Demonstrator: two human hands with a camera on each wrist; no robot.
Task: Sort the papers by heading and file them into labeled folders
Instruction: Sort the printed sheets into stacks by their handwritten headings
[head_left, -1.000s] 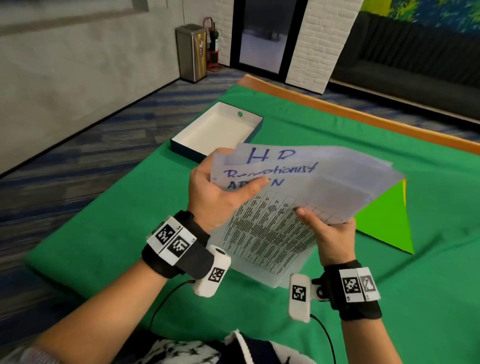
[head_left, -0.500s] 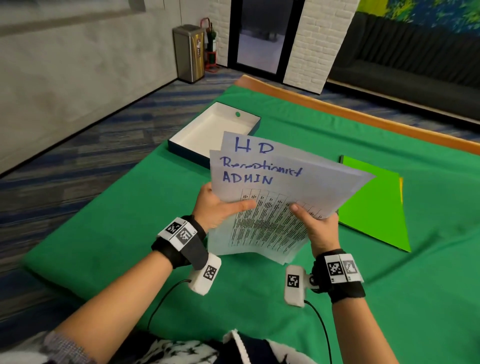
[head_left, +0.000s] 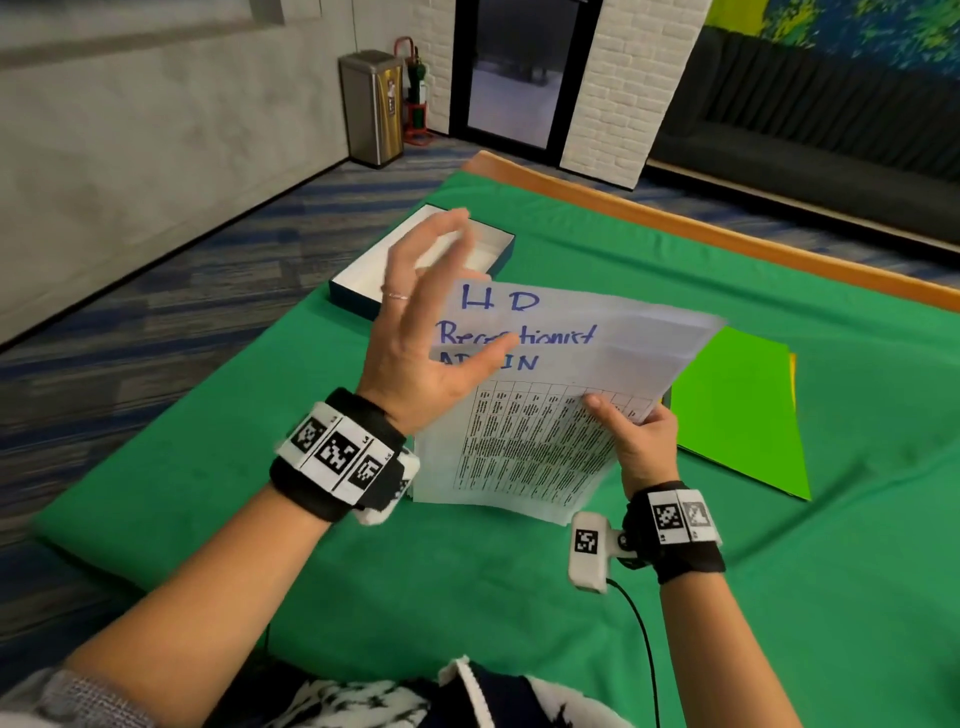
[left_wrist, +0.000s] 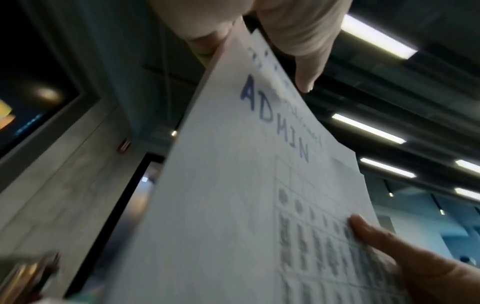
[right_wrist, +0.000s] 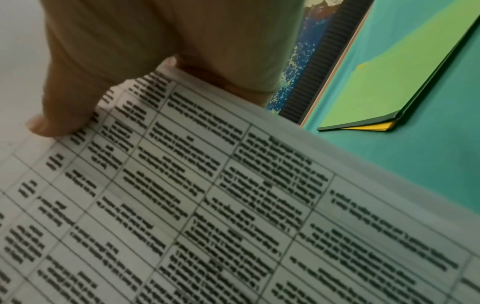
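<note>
A fanned stack of white papers (head_left: 545, 431) is held above the green cloth, with handwritten headings "Receptionist" and "ADMIN" and a printed table on the front sheet. My right hand (head_left: 634, 436) grips the stack at its right edge, thumb on the front sheet (right_wrist: 64, 115). My left hand (head_left: 447, 291) is raised at the stack's upper left corner with its fingers spread and straight. Its thumb lies in front of the sheets (left_wrist: 306, 82) and its fingers behind them. The papers (left_wrist: 233, 205) fill the left wrist view. A green folder (head_left: 737, 410) lies flat on the cloth to the right, with a yellow folder (right_wrist: 369, 126) under it.
An open shallow box (head_left: 363, 275) with a white inside stands on the cloth at the far left, partly behind my left hand. The table's wooden edge (head_left: 675, 223) runs along the back. A metal bin (head_left: 371, 109) stands on the floor by the wall.
My left hand has let go of the stack's left edge and risen with its fingers spread. My right hand now holds the papers alone.
</note>
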